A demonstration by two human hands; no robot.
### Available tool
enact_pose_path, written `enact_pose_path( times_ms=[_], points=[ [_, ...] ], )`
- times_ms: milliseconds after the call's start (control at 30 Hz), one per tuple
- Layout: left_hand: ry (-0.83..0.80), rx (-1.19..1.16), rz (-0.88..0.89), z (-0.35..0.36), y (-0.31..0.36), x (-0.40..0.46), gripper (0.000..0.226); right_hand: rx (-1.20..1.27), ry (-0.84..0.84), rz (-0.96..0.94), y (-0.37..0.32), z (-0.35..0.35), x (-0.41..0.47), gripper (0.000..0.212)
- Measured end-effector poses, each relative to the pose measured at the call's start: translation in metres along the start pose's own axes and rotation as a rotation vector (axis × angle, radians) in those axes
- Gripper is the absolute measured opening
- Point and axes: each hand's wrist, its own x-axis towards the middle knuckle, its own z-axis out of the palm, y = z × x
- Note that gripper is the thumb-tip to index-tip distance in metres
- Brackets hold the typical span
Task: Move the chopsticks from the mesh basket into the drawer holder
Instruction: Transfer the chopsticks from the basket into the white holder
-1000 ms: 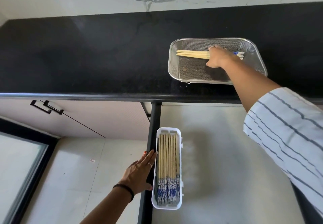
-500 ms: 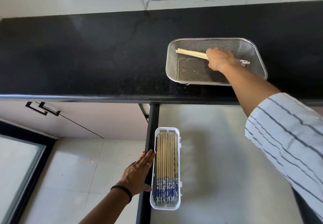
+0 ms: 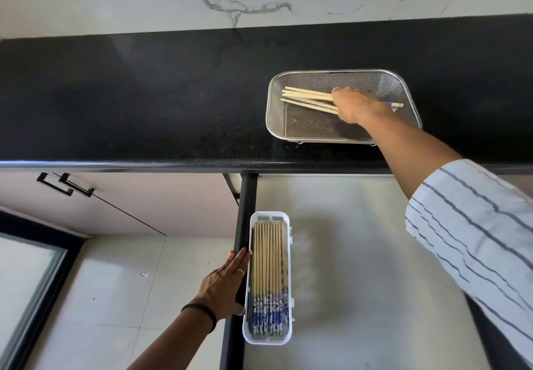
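A steel mesh basket (image 3: 406, 90) sits on the black counter at the right. My right hand (image 3: 356, 104) is inside it, closed around several pale chopsticks (image 3: 308, 99) whose blue-patterned ends stick out past my wrist. Below, a white drawer holder (image 3: 269, 216) lies along the left edge of the open drawer and is filled with several chopsticks (image 3: 269, 268) laid side by side, blue ends toward me. My left hand (image 3: 226, 286) lies flat against the holder's left side, fingers straight and together.
The black counter (image 3: 129, 104) runs across the view with a marble wall behind. The pale drawer floor (image 3: 375, 268) spreads to the right of the holder. Cabinet fronts with black handles (image 3: 66, 186) and a tiled floor are at the left.
My right hand has gathered more chopsticks in the basket and their pale ends now fan out to the left. The left hand stays on the holder.
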Motion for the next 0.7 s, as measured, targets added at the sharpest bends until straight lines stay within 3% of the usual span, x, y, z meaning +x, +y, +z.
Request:
enact_pose_path(
  times_ms=[233,400,567,700],
  points=[
    [-0.008,0.003,-0.017,0.000,0.002,0.000,0.119,0.048,0.085,0.009,0.005,-0.010,-0.010,0.025],
    [-0.027,0.033,-0.020,-0.002,0.005,-0.001,0.118,0.277,0.179,-0.017,-0.006,-0.036,-0.026,0.036],
    [-0.030,0.048,-0.024,-0.003,0.008,-0.003,0.117,0.581,0.231,-0.073,-0.043,-0.058,-0.078,0.016],
    [-0.044,0.035,-0.031,-0.001,0.009,-0.006,0.124,0.823,0.106,-0.109,-0.085,-0.044,-0.135,0.011]
  ],
)
